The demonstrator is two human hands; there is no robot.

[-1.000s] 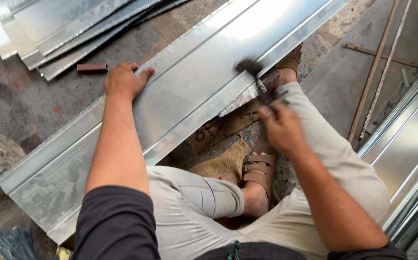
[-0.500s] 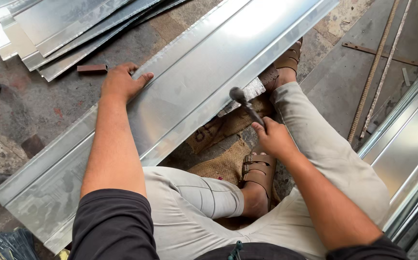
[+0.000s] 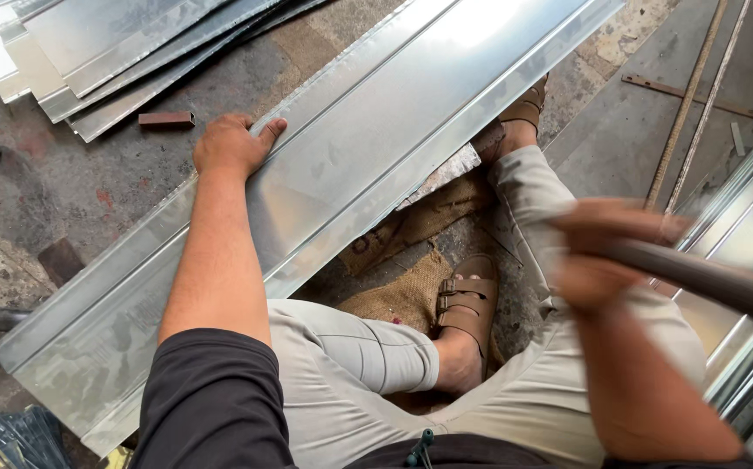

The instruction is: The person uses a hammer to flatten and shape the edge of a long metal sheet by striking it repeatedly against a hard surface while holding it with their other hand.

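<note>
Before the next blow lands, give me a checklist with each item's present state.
1. Left hand pressing flat on the long metal sheet: ok.
2. Left hand's fingers away from the sheet's near folded edge: ok, they lie at the far edge.
3. Right hand gripping the hammer handle: ok, though motion-blurred.
4. Hammer head in sight: cannot tell, it is out of frame.
5. Sandalled foot away from the sheet's near edge: ok, it rests on the burlap sacking.
6. Other foot away from the sheet: not ok, it sits right at the edge.
</note>
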